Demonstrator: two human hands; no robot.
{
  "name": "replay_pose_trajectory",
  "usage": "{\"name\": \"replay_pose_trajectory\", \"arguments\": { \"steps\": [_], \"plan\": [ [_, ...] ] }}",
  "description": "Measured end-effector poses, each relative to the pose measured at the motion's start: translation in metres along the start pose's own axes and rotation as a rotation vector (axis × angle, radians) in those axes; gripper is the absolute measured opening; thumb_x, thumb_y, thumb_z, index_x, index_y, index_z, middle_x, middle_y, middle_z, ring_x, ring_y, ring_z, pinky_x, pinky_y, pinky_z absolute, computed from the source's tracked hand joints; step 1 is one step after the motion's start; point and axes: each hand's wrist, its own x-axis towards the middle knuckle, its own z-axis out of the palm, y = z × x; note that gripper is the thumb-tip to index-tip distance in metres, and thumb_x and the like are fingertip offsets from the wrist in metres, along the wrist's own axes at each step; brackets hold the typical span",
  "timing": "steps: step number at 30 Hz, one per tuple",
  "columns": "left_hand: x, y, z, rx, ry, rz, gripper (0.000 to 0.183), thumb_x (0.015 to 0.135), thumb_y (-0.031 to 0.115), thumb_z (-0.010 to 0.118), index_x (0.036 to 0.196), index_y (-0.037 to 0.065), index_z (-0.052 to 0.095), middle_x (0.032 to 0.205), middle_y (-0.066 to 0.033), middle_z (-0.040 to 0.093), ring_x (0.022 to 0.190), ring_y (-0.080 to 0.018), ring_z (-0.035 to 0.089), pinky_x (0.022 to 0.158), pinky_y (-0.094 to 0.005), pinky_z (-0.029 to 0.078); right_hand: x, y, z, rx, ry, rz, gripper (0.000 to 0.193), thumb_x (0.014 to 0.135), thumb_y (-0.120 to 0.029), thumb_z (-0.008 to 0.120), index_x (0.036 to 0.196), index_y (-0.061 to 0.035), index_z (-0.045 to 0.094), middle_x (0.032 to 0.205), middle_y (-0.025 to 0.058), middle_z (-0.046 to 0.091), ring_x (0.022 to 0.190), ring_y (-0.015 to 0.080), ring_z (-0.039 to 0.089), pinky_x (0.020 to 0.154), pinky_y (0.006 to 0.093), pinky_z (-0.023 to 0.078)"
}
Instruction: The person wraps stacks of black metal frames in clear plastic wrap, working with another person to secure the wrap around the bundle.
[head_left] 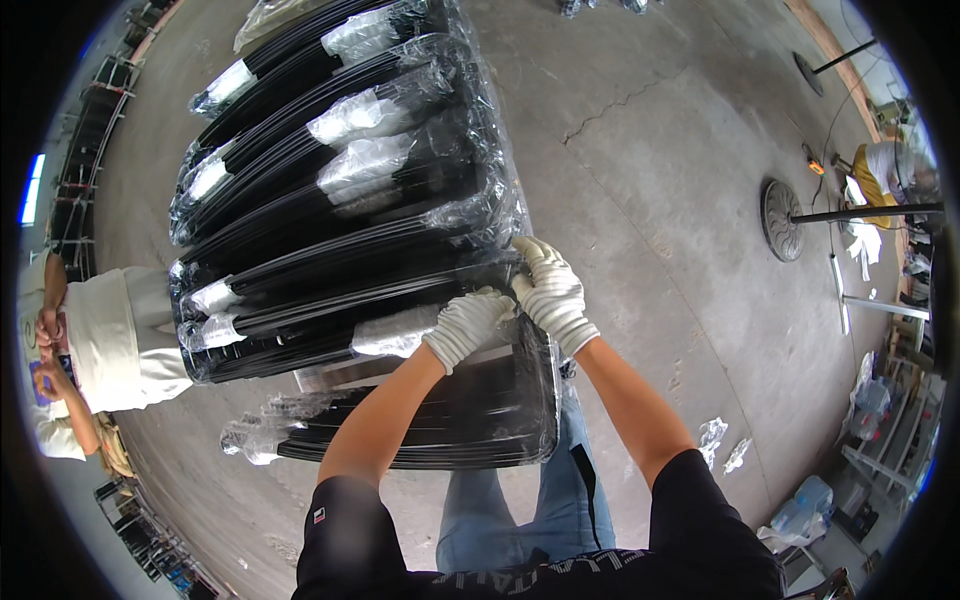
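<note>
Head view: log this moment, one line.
left hand: gloved, at film-wrapped black bundle; right hand: gloved, beside left; person: far left

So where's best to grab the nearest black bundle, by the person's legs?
Probably at both ends, one hand each, from the near side. The nearest black bundle is long and lies crosswise, its near edge toward the person's legs. Clear film wraps its left end; the thin strips between look likely to flex, so a mid-length grip seems poorer.

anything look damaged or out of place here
A jagged crack mars the floor beyond the right hand, and crumpled clear scraps lie loose on it beside the right arm, perhaps dropped wrapping.
</note>
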Motion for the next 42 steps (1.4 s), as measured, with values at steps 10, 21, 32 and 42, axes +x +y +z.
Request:
{"name": "replay_pose_trajectory", "arguments": {
  "steps": [10,21,32,42],
  "plan": [
    [-0.005,0.003,0.003,-0.283,0.081,-0.026,0.022,0.082,0.027,0.049,0.089,0.010,0.060,0.077,-0.0137,0.060,0.077,-0.0285,0.060,0.069,-0.0359,0.046,0.052,-0.004,-0.002,-0.126,-0.703,0.085,0.058,0.057,-0.042,0.064,0.103,-0.0061,0.060,0.104,0.0167,0.059,0.099,0.0283,0.056,0.085,0.0352,0.043],
    [0.005,-0.010,0.025,-0.077,0.040,-0.098,0.015,0.081,0.015,0.051,0.090,0.007,0.060,0.078,-0.0095,0.063,0.071,-0.0250,0.061,0.059,-0.0328,0.047,0.049,-0.018,0.010,-0.214,-0.667,0.272,0.063,0.055,-0.032,0.075,0.109,-0.0077,0.055,0.107,0.0142,0.058,0.104,0.0287,0.054,0.087,0.0350,0.044],
    [-0.005,-0.006,0.031,-0.128,0.160,-0.101,0.016,0.080,0.018,0.048,0.087,0.009,0.059,0.076,-0.0113,0.061,0.070,-0.0292,0.060,0.060,-0.0375,0.047,0.044,-0.012,0.019,-0.106,-0.571,0.239,0.048,0.055,-0.020,0.072,0.099,-0.0078,0.058,0.095,0.0157,0.061,0.093,0.0304,0.057,0.082,0.0357,0.045],
    [-0.018,0.014,0.026,-0.125,0.144,-0.130,0.018,0.082,0.022,0.047,0.080,0.010,0.060,0.073,-0.0097,0.061,0.067,-0.0261,0.061,0.059,-0.0373,0.047,0.034,-0.011,0.006,0.012,-0.597,0.188,0.054,0.050,-0.021,0.073,0.100,-0.0065,0.057,0.094,0.0153,0.062,0.090,0.0299,0.059,0.079,0.0354,0.046]
  ]
}}
